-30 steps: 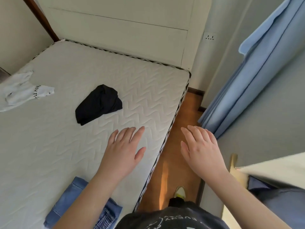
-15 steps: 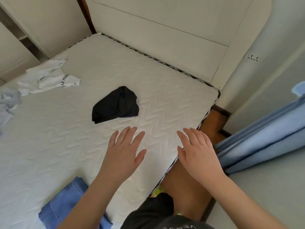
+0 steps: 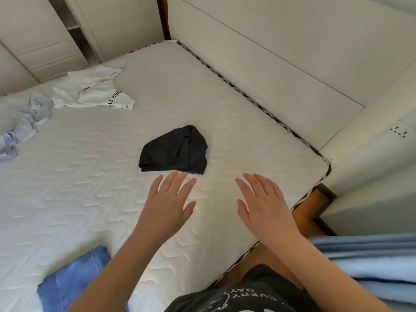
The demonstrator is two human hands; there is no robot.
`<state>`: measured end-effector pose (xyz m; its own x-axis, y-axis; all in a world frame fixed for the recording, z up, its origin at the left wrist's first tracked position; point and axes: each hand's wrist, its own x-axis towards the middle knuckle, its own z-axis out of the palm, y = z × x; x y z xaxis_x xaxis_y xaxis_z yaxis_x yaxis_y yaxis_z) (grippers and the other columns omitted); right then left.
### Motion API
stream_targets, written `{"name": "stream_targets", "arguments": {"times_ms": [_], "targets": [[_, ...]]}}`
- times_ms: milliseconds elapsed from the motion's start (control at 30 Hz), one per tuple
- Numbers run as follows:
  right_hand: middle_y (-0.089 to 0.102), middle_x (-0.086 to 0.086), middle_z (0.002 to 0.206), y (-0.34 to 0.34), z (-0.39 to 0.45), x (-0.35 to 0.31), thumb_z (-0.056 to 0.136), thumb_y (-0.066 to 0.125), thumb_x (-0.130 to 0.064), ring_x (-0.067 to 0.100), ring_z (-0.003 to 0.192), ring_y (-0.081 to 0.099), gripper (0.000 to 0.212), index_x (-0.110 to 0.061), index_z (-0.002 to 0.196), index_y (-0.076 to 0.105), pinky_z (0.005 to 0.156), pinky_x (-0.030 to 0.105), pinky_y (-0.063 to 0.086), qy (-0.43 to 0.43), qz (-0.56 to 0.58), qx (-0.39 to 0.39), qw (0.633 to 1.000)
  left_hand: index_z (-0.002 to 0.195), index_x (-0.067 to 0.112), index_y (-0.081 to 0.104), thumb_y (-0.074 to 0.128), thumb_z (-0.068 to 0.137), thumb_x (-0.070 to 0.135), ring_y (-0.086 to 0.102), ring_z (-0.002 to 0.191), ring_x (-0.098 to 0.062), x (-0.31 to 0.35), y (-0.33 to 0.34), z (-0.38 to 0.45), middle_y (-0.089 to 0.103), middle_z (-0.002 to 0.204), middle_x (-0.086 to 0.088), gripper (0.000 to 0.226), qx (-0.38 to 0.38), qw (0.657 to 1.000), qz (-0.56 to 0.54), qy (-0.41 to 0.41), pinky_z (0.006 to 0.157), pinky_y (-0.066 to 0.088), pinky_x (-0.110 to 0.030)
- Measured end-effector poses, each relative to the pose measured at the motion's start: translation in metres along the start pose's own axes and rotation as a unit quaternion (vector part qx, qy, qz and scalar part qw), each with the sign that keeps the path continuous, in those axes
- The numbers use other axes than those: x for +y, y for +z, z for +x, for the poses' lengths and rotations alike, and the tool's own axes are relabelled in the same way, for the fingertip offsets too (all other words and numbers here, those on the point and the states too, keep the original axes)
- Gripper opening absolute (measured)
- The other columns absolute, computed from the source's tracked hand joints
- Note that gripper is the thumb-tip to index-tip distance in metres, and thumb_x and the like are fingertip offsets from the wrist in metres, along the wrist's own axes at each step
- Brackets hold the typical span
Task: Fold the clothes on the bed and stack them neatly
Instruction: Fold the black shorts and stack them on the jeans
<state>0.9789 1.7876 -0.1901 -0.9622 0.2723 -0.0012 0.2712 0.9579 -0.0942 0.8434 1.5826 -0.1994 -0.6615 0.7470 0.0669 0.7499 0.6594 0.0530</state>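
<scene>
A crumpled black garment (image 3: 174, 151) lies in the middle of the white quilted mattress (image 3: 90, 194). My left hand (image 3: 168, 201) hovers just short of it with straight, spread fingers and holds nothing. My right hand (image 3: 262, 204) is beside it to the right, also flat and empty, above the mattress near its right edge. A rumpled white T-shirt with black lettering (image 3: 94, 91) lies at the far left. A pale blue-grey garment (image 3: 24, 120) is bunched at the left edge. Folded blue jeans (image 3: 69, 280) sit at the near left.
A cream padded headboard (image 3: 281, 52) runs along the bed's far right side. White wardrobe doors (image 3: 45, 34) stand behind the bed at the far left. Brown floor (image 3: 315, 210) shows off the right corner, and a light blue curtain (image 3: 371, 262) hangs at the lower right.
The view has swung left and both hands have moved forward over the mattress towards the black garment. The right hand, earlier above the floor, is now above the bed. Both stay empty.
</scene>
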Motion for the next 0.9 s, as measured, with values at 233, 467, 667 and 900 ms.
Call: {"name": "stream_targets", "arguments": {"times_ms": [233,467,667,900], "targets": [[0.049,0.008,0.146,0.011,0.085,0.023,0.099,0.045,-0.032,0.028,0.135,0.045,0.046,-0.015,0.141,0.05,0.112,0.045,0.035,-0.094,0.015,-0.007,0.995,0.136,0.016,0.057,0.037,0.096,0.041,0.048,0.133,-0.03,-0.012,0.017,0.046,0.054,0.14,-0.01,0.051,0.045,0.997,0.015,-0.061,0.11,0.036,-0.05],[0.053,0.009,0.141,0.038,0.177,0.054,0.095,0.046,-0.031,0.029,0.13,0.05,0.046,-0.012,0.137,0.055,0.11,0.044,0.037,-0.205,0.029,-0.031,0.978,0.138,0.018,0.055,0.036,0.096,0.041,0.049,0.131,-0.03,-0.016,0.04,0.09,0.054,0.14,-0.008,0.052,0.022,0.983,0.013,-0.182,0.11,0.035,-0.047],[0.058,0.011,0.135,0.077,0.245,0.06,0.087,0.062,-0.026,0.031,0.122,0.057,0.047,-0.01,0.131,0.06,0.102,0.044,0.045,-0.258,0.029,-0.055,0.964,0.138,0.017,0.055,0.036,0.095,0.039,0.05,0.131,-0.03,-0.037,0.073,0.109,0.054,0.14,-0.01,0.052,-0.01,0.97,0.011,-0.242,0.108,0.037,-0.046],[0.044,0.009,0.15,0.146,0.312,0.029,0.096,0.049,-0.031,0.027,0.133,0.046,0.052,-0.014,0.145,0.046,0.108,0.04,0.039,-0.28,0.011,-0.139,0.95,0.141,0.018,0.052,0.058,0.093,0.029,0.047,0.134,-0.03,-0.08,0.152,0.122,0.051,0.144,-0.01,0.05,-0.02,0.961,-0.015,-0.274,0.109,0.039,-0.045]]}}
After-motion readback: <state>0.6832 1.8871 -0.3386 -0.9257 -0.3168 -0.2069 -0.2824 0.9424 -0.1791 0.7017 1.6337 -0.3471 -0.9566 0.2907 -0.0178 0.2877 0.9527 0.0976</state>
